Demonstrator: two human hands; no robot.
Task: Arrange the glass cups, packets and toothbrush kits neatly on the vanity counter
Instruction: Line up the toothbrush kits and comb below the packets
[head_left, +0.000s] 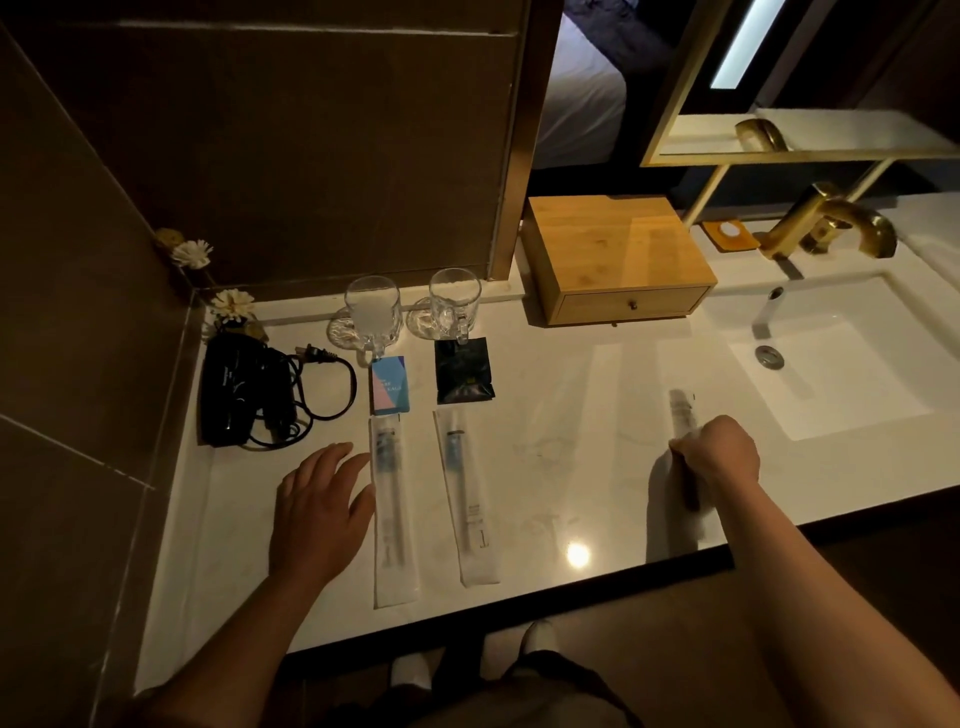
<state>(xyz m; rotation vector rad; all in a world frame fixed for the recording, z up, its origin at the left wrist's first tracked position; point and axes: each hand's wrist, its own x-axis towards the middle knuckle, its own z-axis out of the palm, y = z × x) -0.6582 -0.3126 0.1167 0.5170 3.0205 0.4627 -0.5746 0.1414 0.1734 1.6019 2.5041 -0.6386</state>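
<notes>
A third toothbrush kit (683, 415) is pinched mid-length by the right hand (719, 449); light, slippery wrapping is judged best held centrally. The left hand (322, 499) lies flat, holding nothing.

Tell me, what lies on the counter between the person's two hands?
In the head view, two wrapped toothbrush kits lie side by side just past the left hand; from there to the right hand the counter is bare.

Glossy white counter (571, 467), wooden box (613, 249)

Bare counter (571, 415) lies open between the toothbrush kits (467, 493) and the sink (857, 374).
</notes>
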